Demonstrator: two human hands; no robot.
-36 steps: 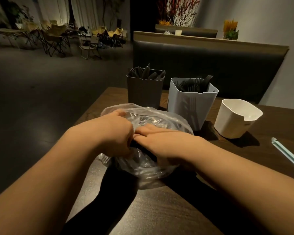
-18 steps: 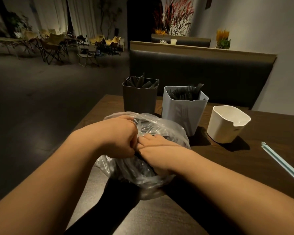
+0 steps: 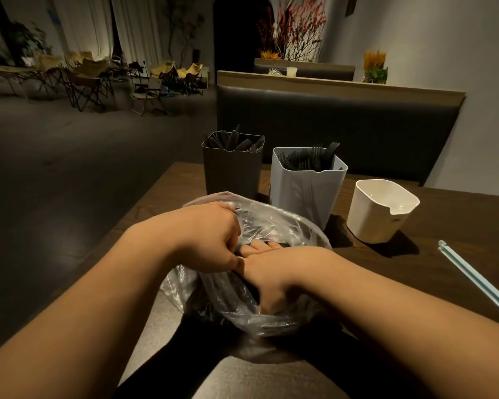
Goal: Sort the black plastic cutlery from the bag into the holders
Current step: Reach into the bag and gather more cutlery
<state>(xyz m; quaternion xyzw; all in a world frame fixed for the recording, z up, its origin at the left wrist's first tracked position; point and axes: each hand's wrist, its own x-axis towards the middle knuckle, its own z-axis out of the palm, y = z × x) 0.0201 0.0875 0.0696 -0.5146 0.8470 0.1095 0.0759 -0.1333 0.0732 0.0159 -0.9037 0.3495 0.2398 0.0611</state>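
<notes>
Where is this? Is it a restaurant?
Probably a restaurant or cafe, yes. There is a padded booth seat behind the wooden table, holders of black plastic cutlery on the table, and more chairs across a big dim room.

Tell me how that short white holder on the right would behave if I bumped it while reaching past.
The white holder looks empty, so it is probably light and would likely slide on the table. Being squat and wide, it seems less apt to tip than the taller grey holder.
</notes>
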